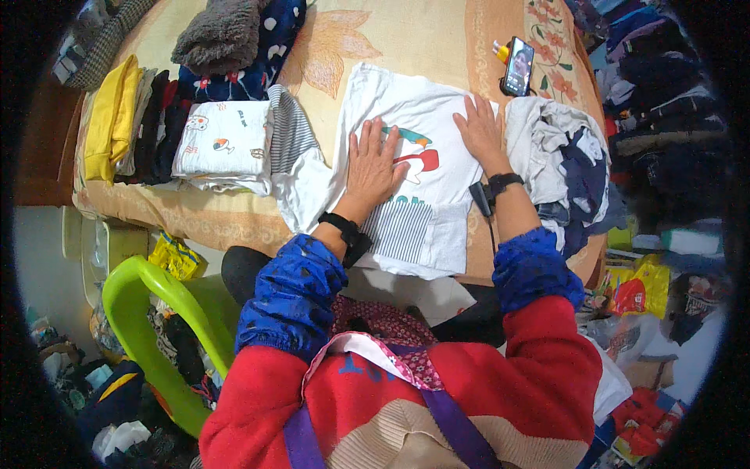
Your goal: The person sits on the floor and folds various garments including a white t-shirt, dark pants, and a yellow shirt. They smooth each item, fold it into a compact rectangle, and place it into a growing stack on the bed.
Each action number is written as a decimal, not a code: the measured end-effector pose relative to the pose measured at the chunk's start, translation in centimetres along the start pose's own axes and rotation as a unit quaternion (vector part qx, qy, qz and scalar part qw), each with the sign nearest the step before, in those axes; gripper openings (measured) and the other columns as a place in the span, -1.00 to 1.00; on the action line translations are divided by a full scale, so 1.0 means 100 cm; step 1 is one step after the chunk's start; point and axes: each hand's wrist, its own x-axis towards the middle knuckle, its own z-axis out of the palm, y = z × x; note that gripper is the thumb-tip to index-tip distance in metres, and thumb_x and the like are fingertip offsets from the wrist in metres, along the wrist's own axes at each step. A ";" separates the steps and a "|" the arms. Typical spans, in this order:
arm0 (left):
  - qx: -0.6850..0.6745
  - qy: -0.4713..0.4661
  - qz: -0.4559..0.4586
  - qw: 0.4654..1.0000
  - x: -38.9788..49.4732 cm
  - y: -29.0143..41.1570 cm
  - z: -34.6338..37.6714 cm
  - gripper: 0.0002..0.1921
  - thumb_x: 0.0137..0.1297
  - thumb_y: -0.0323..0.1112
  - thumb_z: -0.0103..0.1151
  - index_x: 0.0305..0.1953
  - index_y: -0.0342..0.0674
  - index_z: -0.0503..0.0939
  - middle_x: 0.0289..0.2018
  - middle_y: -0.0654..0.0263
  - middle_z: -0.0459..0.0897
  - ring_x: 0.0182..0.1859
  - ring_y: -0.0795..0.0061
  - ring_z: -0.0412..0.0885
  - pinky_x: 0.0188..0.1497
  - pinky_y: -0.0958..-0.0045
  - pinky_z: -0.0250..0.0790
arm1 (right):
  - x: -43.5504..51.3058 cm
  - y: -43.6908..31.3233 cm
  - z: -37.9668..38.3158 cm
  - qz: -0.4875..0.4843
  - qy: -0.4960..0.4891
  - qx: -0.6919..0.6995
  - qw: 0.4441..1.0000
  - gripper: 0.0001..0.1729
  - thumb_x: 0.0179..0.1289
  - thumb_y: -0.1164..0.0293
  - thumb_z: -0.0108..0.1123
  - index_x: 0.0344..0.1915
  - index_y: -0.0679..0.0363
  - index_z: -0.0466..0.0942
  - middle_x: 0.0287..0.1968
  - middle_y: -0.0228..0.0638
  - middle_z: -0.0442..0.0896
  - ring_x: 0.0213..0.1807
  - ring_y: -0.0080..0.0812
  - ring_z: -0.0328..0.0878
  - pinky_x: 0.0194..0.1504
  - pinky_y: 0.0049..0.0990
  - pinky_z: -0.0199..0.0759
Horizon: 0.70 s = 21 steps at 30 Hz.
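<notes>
A white shirt (363,94) with a coloured print and a black-and-white striped section (401,231) lies spread before me on a patterned bed cover. My left hand (375,161) rests palm down on its middle, partly hiding the print. Farther right, my right hand (480,132) presses flat near the shirt's upper right edge, thumb spread from the fingers. Neither hand grasps anything. To the left lies white and striped cloth (293,132); whether it belongs to this shirt I cannot tell. Both wrists wear black bands.
A folded white printed garment (222,140) tops a pile on the left, beside folded yellow clothing (108,129). A grey fluffy item (217,38) lies behind. Crumpled clothes (542,132) sit at right, below a phone (518,67) with a lit screen. A green plastic chair (132,328) stands lower left.
</notes>
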 end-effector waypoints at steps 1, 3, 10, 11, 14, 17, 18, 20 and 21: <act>-0.003 -0.010 -0.025 1.000 0.001 0.000 0.001 -0.20 0.29 0.05 0.15 0.44 -0.28 0.24 0.49 -0.08 0.13 0.56 -0.09 -0.01 0.52 -0.26 -0.27 | -0.005 -0.007 -0.004 -0.058 0.040 0.016 0.997 -0.28 0.36 -0.01 0.18 0.41 0.07 0.36 0.50 -0.18 0.26 0.58 -0.08 0.06 0.48 0.17 -0.10; 0.006 -0.016 -0.021 1.000 0.000 0.001 0.002 -0.17 0.29 0.04 0.15 0.44 -0.39 0.20 0.48 -0.08 0.16 0.56 -0.10 -0.02 0.53 -0.24 -0.27 | -0.033 -0.027 -0.004 -0.112 0.045 0.018 0.993 -0.28 0.34 0.02 0.21 0.41 0.07 0.36 0.50 -0.17 0.27 0.58 -0.09 0.06 0.49 0.16 -0.10; 0.043 -0.050 0.029 0.997 0.018 -0.028 -0.007 -0.24 0.34 0.11 0.15 0.42 -0.24 0.29 0.48 0.03 0.21 0.53 -0.07 0.08 0.52 -0.19 -0.15 | -0.060 -0.036 0.006 -0.180 0.005 0.056 0.982 -0.24 0.32 -0.03 0.22 0.43 0.01 0.34 0.52 -0.17 0.23 0.59 -0.03 0.01 0.51 0.13 -0.14; 0.053 -0.056 0.005 0.997 0.026 -0.039 -0.010 -0.24 0.35 0.10 0.14 0.42 -0.25 0.29 0.48 0.04 0.21 0.53 -0.05 0.08 0.52 -0.16 -0.14 | -0.053 -0.031 0.007 -0.158 0.011 0.046 0.986 -0.24 0.33 -0.05 0.20 0.43 0.01 0.34 0.53 -0.17 0.22 0.59 -0.02 0.01 0.51 0.12 -0.14; 0.072 -0.044 -0.076 0.994 0.043 -0.070 -0.018 -0.27 0.39 0.07 0.09 0.43 -0.28 0.27 0.47 0.05 0.24 0.53 0.02 0.09 0.54 -0.05 -0.11 | -0.037 -0.014 0.009 -0.111 0.019 0.008 0.994 -0.27 0.40 -0.04 0.11 0.44 0.08 0.32 0.54 -0.14 0.20 0.59 0.00 -0.01 0.51 0.08 -0.13; 0.111 -0.048 -0.076 0.990 0.048 -0.086 -0.026 -0.38 0.41 -0.02 0.07 0.38 -0.22 0.34 0.42 0.06 0.32 0.49 0.05 0.18 0.49 -0.07 -0.01 | -0.026 -0.005 0.010 -0.077 0.015 0.015 0.997 -0.27 0.43 -0.01 0.09 0.45 0.13 0.30 0.54 -0.11 0.19 0.58 0.03 0.00 0.52 0.06 -0.15; 0.085 -0.032 -0.087 0.992 0.052 -0.088 -0.028 -0.40 0.39 -0.05 0.10 0.35 -0.23 0.36 0.36 0.05 0.39 0.44 0.02 0.25 0.43 -0.08 0.06 | -0.024 -0.003 0.011 -0.072 0.008 0.016 0.997 -0.27 0.43 -0.01 0.09 0.45 0.13 0.29 0.54 -0.11 0.19 0.59 0.03 -0.01 0.52 0.06 -0.15; 0.024 -0.034 -0.127 0.991 0.068 -0.089 -0.031 -0.45 0.34 -0.12 0.17 0.28 -0.24 0.41 0.24 0.04 0.53 0.34 -0.04 0.39 0.33 -0.09 0.22 | -0.022 -0.001 0.013 -0.068 0.003 0.016 0.998 -0.27 0.44 0.00 0.08 0.46 0.14 0.28 0.54 -0.10 0.19 0.59 0.03 -0.01 0.52 0.05 -0.16; 0.001 -0.019 -0.157 0.987 0.078 -0.088 -0.031 -0.48 0.34 -0.16 0.18 0.26 -0.24 0.43 0.18 0.03 0.57 0.27 -0.07 0.45 0.25 -0.07 0.29 | -0.021 -0.001 0.014 -0.070 0.004 0.015 0.997 -0.27 0.44 0.01 0.08 0.46 0.14 0.28 0.54 -0.10 0.19 0.59 0.03 -0.01 0.52 0.05 -0.16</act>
